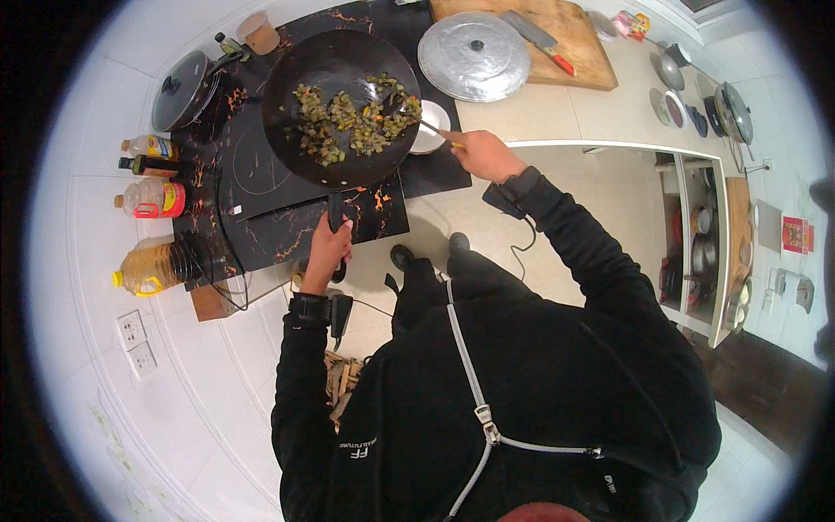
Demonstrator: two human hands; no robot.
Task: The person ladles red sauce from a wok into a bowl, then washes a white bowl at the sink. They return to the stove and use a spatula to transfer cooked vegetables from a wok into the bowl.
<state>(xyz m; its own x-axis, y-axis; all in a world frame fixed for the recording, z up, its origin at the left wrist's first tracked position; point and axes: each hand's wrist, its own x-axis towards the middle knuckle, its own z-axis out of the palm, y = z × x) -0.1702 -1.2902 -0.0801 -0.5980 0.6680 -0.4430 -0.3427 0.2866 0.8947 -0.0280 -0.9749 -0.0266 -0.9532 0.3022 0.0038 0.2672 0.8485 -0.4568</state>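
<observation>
My left hand (331,246) is closed around the black handle (336,212) of a dark wok (346,59), which is over the dark cooktop surface. Chopped, cooked-looking vegetables (372,127) lie spread in the wok. In my right hand (486,155) is a cooking utensil (431,126) with a light handle and a metal shaft; its dark head is among the vegetables at the wok's right side. Partly hidden by the wok and the utensil, a white bowl (436,138) sits just beside the wok's right rim.
Behind on the right, a round metal lid (475,65) overlaps a wooden cutting board (590,62) bearing a cleaver (531,31). A lidded pan (182,91) and several bottles (155,199) line the left wall. A black cable (220,222) crosses the cooktop's left part.
</observation>
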